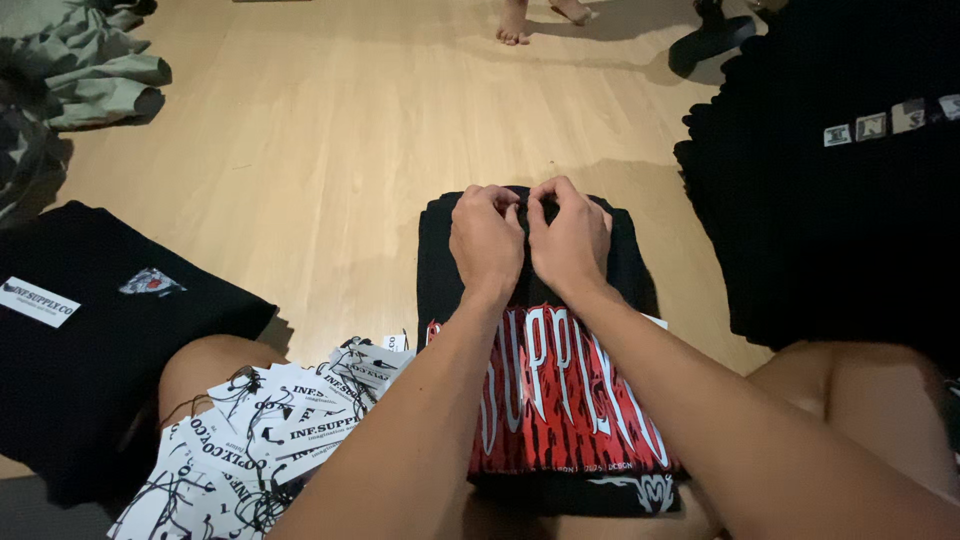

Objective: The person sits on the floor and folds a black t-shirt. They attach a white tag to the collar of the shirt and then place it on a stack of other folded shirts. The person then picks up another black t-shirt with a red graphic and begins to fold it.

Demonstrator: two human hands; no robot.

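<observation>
Wooden floor (330,130): both hands' (530,240) fingers pinch the folded black shirt's (545,400) collar; tags (270,430) beside.

- A black folded T-shirt (545,400) lies flat on the wooden floor between the person's knees, with a red and white lettered print facing up.
- Its far edge, at the collar, is pinched by both hands.

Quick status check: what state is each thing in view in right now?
Left hand: fingers curled, pinching the shirt's far edge.
Right hand: the same, beside it.
Black printed shirt: folded, flat on the floor.
Hang tags: loose pile, strings tangled.
Black garment stack: folded.
Green garments: crumpled.
</observation>
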